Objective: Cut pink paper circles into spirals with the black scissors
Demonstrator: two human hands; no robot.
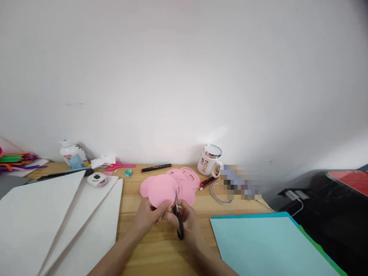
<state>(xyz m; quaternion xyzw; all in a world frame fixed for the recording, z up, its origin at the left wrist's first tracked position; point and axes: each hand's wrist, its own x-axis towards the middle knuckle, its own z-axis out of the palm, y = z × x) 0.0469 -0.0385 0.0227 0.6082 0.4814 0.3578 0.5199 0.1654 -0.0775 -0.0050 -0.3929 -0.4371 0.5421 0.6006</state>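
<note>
My left hand [151, 214] pinches the lower edge of a round pink paper piece [161, 191], holding it up over the table. In my right hand [187, 219] is a pair of scissors [179, 222] with black handles. Their blades point up along the right edge of the pink paper. Whether the blades are apart at the paper I cannot tell. Behind and to the right lie pink paper offcuts [188, 180] with curved cutouts. Another rounded pink shape shows at the left, partly hidden by the held paper.
White boards [100, 222] lie at left, with light blue sheets [264, 241] at right. Along the wall are a white bottle [73, 153], pink scissors [119, 166], a black marker [156, 168] and a white mug [209, 161]. A red pen [208, 181] lies beside the mug.
</note>
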